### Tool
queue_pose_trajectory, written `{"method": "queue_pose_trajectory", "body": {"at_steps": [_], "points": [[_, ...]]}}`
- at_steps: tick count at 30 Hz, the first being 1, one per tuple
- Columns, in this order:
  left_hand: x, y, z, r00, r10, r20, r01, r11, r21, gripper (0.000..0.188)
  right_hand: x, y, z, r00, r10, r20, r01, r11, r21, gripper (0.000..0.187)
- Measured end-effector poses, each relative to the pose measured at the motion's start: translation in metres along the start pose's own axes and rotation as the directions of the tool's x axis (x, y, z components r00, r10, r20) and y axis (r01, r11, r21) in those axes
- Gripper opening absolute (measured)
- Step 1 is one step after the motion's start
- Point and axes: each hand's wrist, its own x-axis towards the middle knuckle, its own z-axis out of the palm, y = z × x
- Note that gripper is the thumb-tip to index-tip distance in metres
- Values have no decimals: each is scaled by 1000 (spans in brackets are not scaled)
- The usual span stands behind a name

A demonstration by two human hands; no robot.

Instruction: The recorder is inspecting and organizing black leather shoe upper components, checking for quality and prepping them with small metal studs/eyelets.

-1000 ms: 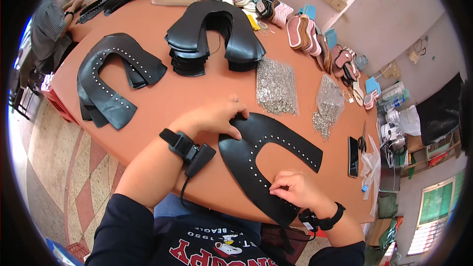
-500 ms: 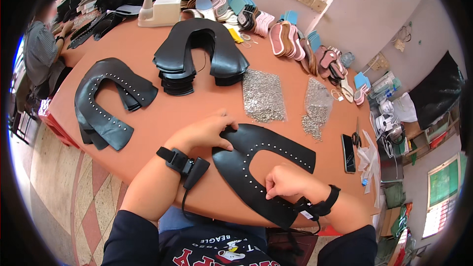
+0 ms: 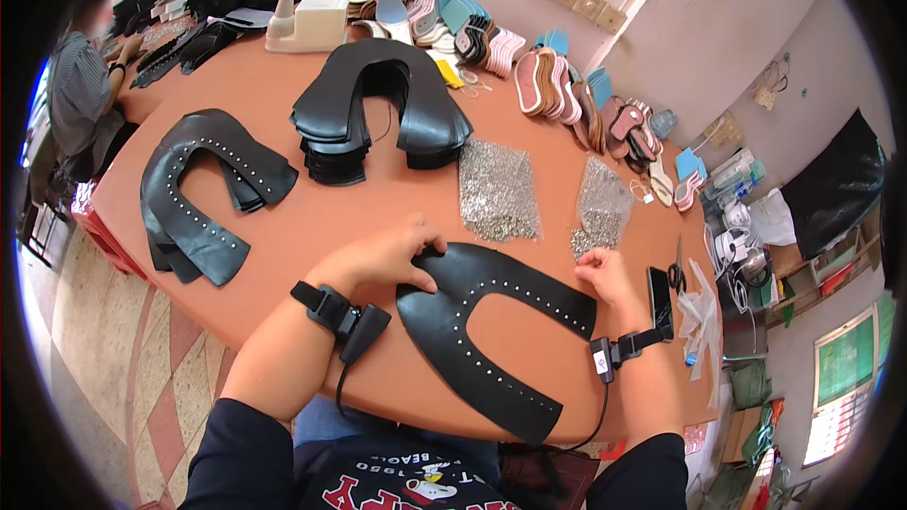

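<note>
A black U-shaped leather piece (image 3: 433, 312) lies in front of me, with a row of small silver studs along its inner edge. My left hand (image 3: 392, 257) holds its curved end, thumb on top and fingers at the far edge. My right hand (image 3: 612, 276) is beside the smaller clear bag of silver studs (image 3: 605, 203), thumb and fingertips pinched together. Whatever those fingertips may hold is too small to make out. A larger bag of studs (image 3: 498, 189) lies left of it, beyond the leather piece.
A thick stack of black U-shaped pieces (image 3: 326, 94) stands farther back; studded ones (image 3: 175, 198) lie at left. Shoe soles (image 3: 543, 85) line the wall beside a cream tape dispenser (image 3: 307, 24). A phone (image 3: 659, 302) and scissors (image 3: 676, 276) are at right. Another person (image 3: 80, 85) sits far left.
My right hand has left the leather piece's near arm and moved away and right to the smaller stud bag. The left hand keeps its hold on the curved end.
</note>
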Motion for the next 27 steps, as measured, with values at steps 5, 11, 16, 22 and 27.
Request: {"method": "queue_pose_trajectory", "body": {"at_steps": [5,11,16,22,27], "points": [[5,7,-2,1000,11,-2,-11,1000,18,53,-3,-7,-8,989,-141,-32,134,975,-177,5],[1,-3,-1,1000,-23,-10,23,1000,-14,52,-101,-108,11,764,-460,451,515,857,1,5],[3,0,0,1000,-28,3,28,1000,-7,52,-144,-101,33,685,-515,515,575,817,52,7],[2,3,-2,999,-27,27,27,1000,-3,52,-151,-100,37,730,-510,455,554,832,43,8],[2,0,-2,1000,-8,25,8,1000,9,52,-151,-99,40,754,-484,445,524,851,37,7]]}}
